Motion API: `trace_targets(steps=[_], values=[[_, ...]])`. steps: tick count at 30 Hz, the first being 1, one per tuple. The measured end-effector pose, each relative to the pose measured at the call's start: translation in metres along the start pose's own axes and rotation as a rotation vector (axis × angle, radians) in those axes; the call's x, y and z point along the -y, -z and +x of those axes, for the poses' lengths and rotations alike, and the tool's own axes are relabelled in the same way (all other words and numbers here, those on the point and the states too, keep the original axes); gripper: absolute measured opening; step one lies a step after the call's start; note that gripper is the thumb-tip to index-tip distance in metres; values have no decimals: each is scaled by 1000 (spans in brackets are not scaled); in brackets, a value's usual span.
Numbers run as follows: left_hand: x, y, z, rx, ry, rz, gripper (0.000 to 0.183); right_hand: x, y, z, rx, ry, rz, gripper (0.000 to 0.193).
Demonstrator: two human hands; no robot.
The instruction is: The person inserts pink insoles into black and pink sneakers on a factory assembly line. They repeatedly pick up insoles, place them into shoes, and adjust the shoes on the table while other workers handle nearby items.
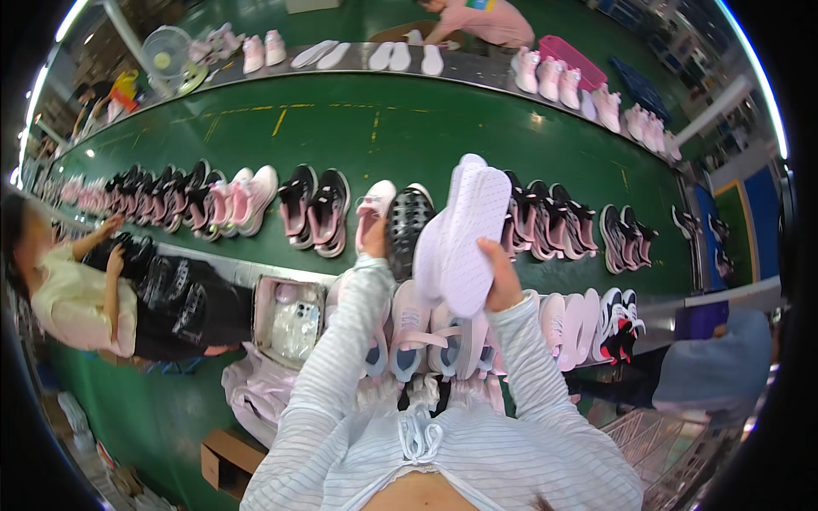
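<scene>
Head view: above the near side of the green belt (486, 111), the right hand (504, 281) grips pale insoles (477, 243), best pinched firmly so none slides, while over the belt the left hand (373, 240), its grip unclear, adjoins a pink shoe (377, 201) and upturned black shoe (411, 223).

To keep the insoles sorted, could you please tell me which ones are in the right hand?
The dotted, pale lilac insoles bunched together in the right hand; the white insoles on the far bench lie flat.
</scene>
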State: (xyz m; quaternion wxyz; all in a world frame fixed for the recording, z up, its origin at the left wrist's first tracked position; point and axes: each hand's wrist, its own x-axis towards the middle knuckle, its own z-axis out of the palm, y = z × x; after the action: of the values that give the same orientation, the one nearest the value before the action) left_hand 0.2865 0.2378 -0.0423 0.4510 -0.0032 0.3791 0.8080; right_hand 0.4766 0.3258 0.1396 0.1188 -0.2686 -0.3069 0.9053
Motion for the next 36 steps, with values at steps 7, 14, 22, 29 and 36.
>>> trace_targets(steps=[7, 14, 22, 29, 36], values=[[104, -15, 93, -99, 287, -64, 36, 58, 96, 58, -128, -52, -93, 36], [165, 26, 99, -167, 286, -59, 53, 11, 167, 112, -154, -148, -286, 39], [195, 89, 114, -473, -31, 1077, 50, -9, 152, 116, -232, -56, -376, 42], [44, -49, -12, -191, -583, 1274, 15, 14, 161, 100, -286, 170, -409, 39], [32, 7, 54, 788, -221, 2674, 18, 64, 168, -13, -366, 669, -827, 34]])
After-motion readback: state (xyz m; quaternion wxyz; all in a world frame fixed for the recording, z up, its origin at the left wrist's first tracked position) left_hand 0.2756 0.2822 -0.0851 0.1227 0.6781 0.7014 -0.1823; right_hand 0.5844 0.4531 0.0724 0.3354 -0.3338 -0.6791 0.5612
